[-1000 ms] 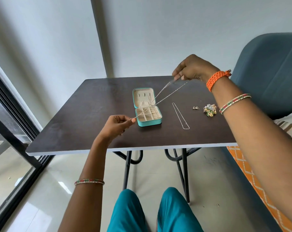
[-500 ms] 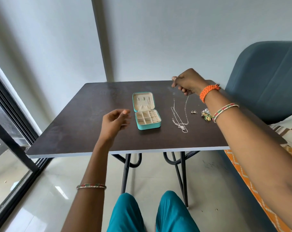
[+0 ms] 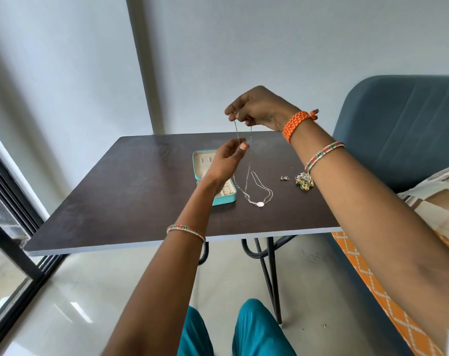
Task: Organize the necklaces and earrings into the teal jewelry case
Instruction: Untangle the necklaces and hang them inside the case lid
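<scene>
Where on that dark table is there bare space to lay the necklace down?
The table's whole left half, left of the teal jewelry case, is bare, as is the near edge strip. It is crowded from the case rightward: a second chain, small earrings, a jewelry cluster.

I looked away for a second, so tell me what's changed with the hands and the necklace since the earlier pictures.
The right hand has risen, lifting the pendant necklace so its chain hangs down, pendant at the table. The left hand, which had let go, has come back up to pinch the chain. The teal jewelry case stays open; the second chain and earrings stay put.
</scene>
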